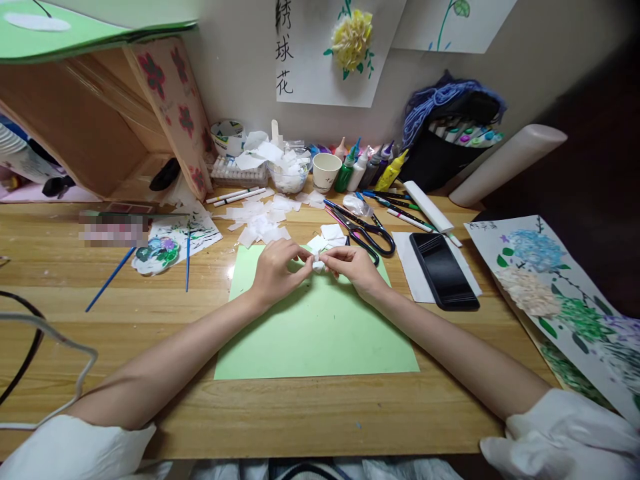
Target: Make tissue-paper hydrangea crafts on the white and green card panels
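Over the top edge of a light green sheet [320,333], both hands meet at a small piece of white paper [318,265]. My left hand [283,270] pinches it from the left between thumb and fingers. From the right, my right hand [356,268] grips the same piece with its fingertips. White paper squares [332,233] lie just behind the fingers. More loose white paper pieces [263,220] are scattered behind my left hand. Black-handled scissors [370,233] rest behind my right hand, close to the sheet's edge.
A black phone [444,270] lies on white paper at the right, beside a flower picture [565,293]. Behind stand a paper cup [327,172], paint bottles [346,170] and a bowl of paper scraps [289,175]. Brushes [188,260] and a paint palette [156,253] lie left.
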A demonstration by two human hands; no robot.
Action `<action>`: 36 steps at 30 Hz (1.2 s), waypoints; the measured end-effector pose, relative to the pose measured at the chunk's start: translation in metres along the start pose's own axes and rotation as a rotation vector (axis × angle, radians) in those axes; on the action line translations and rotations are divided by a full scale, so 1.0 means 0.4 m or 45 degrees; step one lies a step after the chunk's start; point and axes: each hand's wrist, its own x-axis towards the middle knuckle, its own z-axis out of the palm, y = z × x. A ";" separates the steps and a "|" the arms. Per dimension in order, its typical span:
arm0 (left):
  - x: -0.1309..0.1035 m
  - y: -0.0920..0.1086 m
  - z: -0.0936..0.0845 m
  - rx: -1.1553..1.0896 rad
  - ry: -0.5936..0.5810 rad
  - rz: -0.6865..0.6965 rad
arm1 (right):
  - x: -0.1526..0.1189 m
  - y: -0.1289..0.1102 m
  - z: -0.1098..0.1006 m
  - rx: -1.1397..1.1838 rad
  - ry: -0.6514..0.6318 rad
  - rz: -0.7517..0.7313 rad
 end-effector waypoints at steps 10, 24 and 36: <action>-0.001 0.000 0.002 0.005 -0.005 0.012 | -0.001 0.004 -0.001 -0.012 -0.004 -0.007; -0.007 0.007 -0.001 0.067 0.001 0.065 | -0.007 0.001 0.010 -0.022 0.025 -0.072; -0.009 0.003 0.008 0.147 0.036 0.113 | -0.011 0.011 0.019 -0.049 0.036 -0.120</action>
